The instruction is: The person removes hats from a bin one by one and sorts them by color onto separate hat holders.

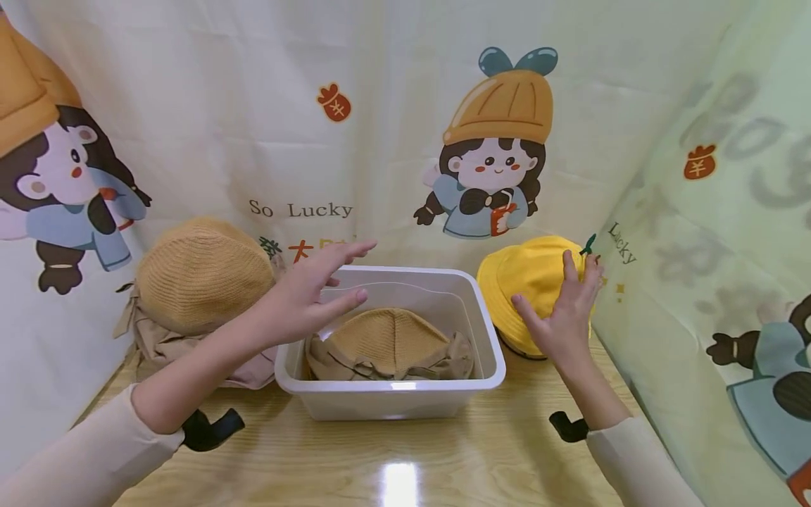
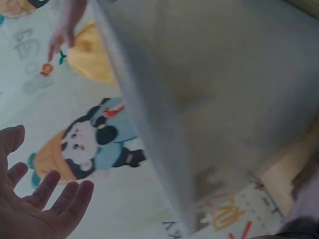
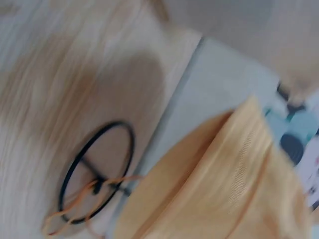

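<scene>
My left grip (image 1: 307, 296) hangs wide and holds nothing, above the left side of the white bin (image 1: 386, 403), where a tan hat (image 1: 389, 341) lies. My right grip (image 1: 566, 324), spread and empty, is at the yellow hat (image 1: 529, 278), right of the bin; I cannot tell whether I touch it

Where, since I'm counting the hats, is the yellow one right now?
In the head view, the yellow hat is on the right, just beside the white bin, with the right hand partly hiding it.
</scene>
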`<action>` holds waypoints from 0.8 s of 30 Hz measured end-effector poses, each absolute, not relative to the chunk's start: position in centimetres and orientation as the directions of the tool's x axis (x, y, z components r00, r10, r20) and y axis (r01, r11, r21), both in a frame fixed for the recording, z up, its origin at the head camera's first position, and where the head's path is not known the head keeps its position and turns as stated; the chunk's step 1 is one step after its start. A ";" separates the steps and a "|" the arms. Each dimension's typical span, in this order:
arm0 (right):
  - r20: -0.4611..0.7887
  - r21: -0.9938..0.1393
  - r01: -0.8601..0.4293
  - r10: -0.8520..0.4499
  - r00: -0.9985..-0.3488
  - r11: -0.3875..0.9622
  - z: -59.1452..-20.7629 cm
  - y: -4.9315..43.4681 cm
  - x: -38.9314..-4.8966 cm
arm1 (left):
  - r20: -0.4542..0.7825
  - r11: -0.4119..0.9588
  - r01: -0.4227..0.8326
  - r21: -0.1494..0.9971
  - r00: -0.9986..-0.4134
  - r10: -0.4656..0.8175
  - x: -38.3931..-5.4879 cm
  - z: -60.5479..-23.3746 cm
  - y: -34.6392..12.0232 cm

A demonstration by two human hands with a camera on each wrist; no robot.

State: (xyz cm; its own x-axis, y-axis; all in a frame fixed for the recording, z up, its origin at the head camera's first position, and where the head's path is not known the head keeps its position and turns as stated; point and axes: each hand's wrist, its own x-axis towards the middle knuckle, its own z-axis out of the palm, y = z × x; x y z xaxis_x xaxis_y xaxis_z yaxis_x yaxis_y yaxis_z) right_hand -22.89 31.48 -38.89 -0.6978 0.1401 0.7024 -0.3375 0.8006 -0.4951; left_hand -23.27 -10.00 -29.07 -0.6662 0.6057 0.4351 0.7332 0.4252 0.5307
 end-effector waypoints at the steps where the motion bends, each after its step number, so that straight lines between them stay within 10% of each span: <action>1: 0.710 -0.472 -0.365 0.101 -0.697 0.802 -38.8 30.9 -22.5 | 0.410 0.446 0.724 0.526 -0.676 0.613 -23.4 -29.7 -10.2; 10: 0.313 -0.485 -0.337 -0.199 -0.929 0.807 -37.2 26.4 -18.4 | 0.217 0.532 0.751 0.391 -0.637 0.740 -25.0 -32.9 -9.9; 24: 0.103 -0.340 -0.338 -0.323 -0.941 0.878 -38.5 24.4 -17.6 | -0.124 0.666 0.699 0.259 -0.660 0.741 -28.5 -36.1 -8.5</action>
State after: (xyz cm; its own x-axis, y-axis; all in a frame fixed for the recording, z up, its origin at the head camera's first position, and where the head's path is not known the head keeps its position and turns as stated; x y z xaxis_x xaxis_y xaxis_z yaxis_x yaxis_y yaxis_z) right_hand -17.61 24.44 -38.47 -0.9409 -0.3227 0.1026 -0.3380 0.8776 -0.3400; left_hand -28.53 -8.52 -36.06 -0.6602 0.7408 -0.1240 0.6991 0.6665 0.2590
